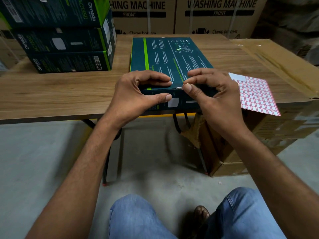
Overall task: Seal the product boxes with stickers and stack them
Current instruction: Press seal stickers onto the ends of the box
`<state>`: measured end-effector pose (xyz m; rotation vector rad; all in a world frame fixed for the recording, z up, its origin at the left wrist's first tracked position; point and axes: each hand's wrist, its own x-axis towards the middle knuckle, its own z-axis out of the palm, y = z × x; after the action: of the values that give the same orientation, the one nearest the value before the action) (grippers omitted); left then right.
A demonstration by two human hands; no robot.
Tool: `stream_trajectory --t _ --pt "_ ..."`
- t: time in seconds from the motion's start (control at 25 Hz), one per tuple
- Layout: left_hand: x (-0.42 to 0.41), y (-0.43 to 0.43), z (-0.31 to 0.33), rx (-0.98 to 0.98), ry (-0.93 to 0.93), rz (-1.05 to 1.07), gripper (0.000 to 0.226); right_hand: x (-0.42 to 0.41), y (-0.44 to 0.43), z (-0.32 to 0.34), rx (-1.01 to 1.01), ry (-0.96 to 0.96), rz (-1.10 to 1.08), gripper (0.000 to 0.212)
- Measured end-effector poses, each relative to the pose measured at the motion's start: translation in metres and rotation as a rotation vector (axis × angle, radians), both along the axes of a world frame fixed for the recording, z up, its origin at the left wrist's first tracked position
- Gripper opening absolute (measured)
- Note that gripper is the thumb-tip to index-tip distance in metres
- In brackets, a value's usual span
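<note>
A dark teal product box (pixel 170 56) with a green stripe lies flat at the front edge of the wooden table (pixel 60 94). My left hand (pixel 138 94) grips its near edge, fingers on top and thumb on the front face. My right hand (pixel 212 94) pinches a small clear sticker (pixel 180 86) at the box's top front edge, thumb pressing there. A stack of three matching boxes (pixel 67 40) stands at the table's back left. A sheet of red-and-white stickers (pixel 255 95) lies to the right of my right hand.
Large washing machine cartons (pixel 219 16) stand behind the table. Brown cardboard boxes (pixel 279 66) sit at the right, level with the tabletop. My knees in jeans (pixel 138 216) show below, over a grey floor.
</note>
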<state>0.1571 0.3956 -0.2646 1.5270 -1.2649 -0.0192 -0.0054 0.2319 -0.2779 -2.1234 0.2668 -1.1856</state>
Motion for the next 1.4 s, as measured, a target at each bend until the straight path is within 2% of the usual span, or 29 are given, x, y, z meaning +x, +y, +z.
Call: stream_trajectory --t 0.28,0.6,0.92,1.08,1.24,1.4 --pt "0.000 0.000 0.000 0.004 0.011 0.000 0.044 0.003 0.002 -0.001 -0.075 0.054 -0.058 0.011" --pt "0.001 0.001 -0.001 0.008 -0.012 -0.001 0.044 0.006 0.000 -0.005 -0.123 0.030 -0.084 0.011" --pt "0.001 0.001 0.000 0.013 -0.012 0.002 0.044 0.005 -0.002 -0.009 -0.214 0.012 -0.131 0.018" --pt "0.001 0.001 -0.001 0.009 -0.022 0.008 0.043 0.005 0.004 -0.006 -0.227 -0.010 -0.170 0.030" --pt "0.000 0.000 -0.001 0.009 -0.041 0.013 0.044 0.006 0.003 -0.010 -0.306 -0.044 -0.155 0.017" --pt "0.000 0.000 -0.001 -0.003 -0.038 0.019 0.044 0.007 -0.005 -0.011 -0.368 -0.008 -0.169 0.018"
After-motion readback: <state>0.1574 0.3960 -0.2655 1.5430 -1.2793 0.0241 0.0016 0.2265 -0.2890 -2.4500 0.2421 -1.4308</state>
